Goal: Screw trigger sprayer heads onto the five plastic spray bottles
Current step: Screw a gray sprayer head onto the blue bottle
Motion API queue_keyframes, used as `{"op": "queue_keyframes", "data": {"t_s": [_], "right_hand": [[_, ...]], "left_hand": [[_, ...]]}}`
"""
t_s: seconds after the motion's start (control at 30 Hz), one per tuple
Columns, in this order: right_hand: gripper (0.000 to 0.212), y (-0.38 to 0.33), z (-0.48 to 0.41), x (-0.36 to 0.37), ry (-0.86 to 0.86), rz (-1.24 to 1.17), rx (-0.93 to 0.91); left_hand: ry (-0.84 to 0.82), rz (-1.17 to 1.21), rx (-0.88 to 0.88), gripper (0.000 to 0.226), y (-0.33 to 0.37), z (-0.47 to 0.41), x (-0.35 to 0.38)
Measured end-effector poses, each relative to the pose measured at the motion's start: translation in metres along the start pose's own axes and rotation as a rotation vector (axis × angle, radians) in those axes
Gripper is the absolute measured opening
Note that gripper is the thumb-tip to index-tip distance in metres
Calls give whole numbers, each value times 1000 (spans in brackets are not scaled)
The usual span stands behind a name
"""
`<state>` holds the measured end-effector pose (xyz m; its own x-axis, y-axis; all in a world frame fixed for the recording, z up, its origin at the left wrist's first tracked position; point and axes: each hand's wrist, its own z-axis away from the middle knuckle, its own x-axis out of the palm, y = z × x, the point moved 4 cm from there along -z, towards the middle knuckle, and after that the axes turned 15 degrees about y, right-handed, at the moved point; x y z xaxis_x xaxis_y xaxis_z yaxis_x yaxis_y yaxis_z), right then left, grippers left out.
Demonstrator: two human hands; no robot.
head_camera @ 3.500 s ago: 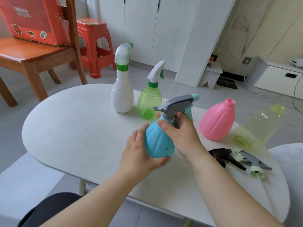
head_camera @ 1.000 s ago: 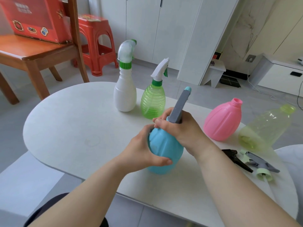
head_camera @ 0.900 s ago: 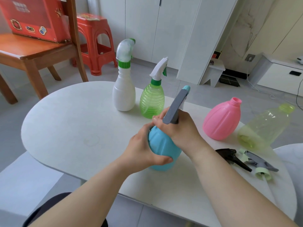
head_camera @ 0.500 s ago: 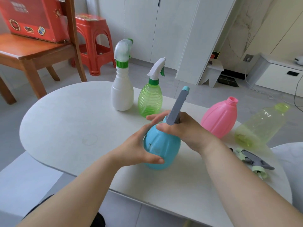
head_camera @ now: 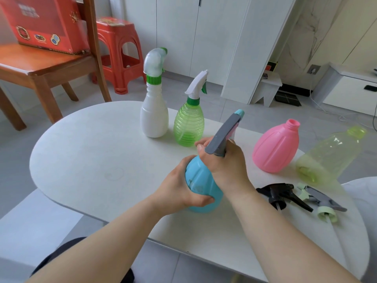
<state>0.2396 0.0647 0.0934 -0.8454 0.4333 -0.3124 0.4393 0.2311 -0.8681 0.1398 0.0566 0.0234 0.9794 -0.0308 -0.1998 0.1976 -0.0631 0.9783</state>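
White and oval, the table (head_camera: 85, 152) carried the blue bottle (head_camera: 201, 184) near its front edge. The left hand (head_camera: 179, 190) wrapped its body; the right hand (head_camera: 226, 164) closed its fingers (head_camera: 201, 149) around the grey sprayer head (head_camera: 223, 135).

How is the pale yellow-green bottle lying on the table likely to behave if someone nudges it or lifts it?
The yellow-green bottle lies on its side on the table, so a nudge would probably roll it. It is see-through and looks empty, so it is likely light. Its thin-looking plastic wall may give under a firm squeeze.
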Motion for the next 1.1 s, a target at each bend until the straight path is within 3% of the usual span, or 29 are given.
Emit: {"op": "queue_keyframes", "data": {"t_s": [0.1, 0.17, 0.23, 0.33, 0.43, 0.6, 0.67, 0.8, 0.9, 1.1], "right_hand": [[21, -1, -4, -4, 63, 94, -41], [20, 4, -5, -9, 16, 54, 21], [22, 7, -4, -12, -155, -79, 111], [11, 8, -6, -18, -447, -175, 148], [9, 8, -6, -19, -544, -174, 138], [19, 13, -4, -18, -174, -128, 109], [15, 10, -3, -17, -103, -80, 79], [28, 6, -3, -17, 32, -17, 21], [15, 8, 0, -17, 176, 37, -12], [22, 9, 0, -16, 151, 72, 41]], "left_hand": [[82, 10, 15, 82, -3, 5, 7], [79, 15, 18, 85, -5, 7, 10], [10, 9, 36, 82, -5, 7, 7], [-99, -78, 76, 101, -6, 3, 2], [-149, -64, 46, 94, -4, 4, 7], [-22, -62, 35, 79, -8, 2, 14], [-3, -66, 45, 80, -9, 2, 15], [33, -67, 59, 70, -11, 2, 16], [45, -64, 66, 69, -11, 2, 19], [40, -37, 81, 71, -8, 3, 19]]}}
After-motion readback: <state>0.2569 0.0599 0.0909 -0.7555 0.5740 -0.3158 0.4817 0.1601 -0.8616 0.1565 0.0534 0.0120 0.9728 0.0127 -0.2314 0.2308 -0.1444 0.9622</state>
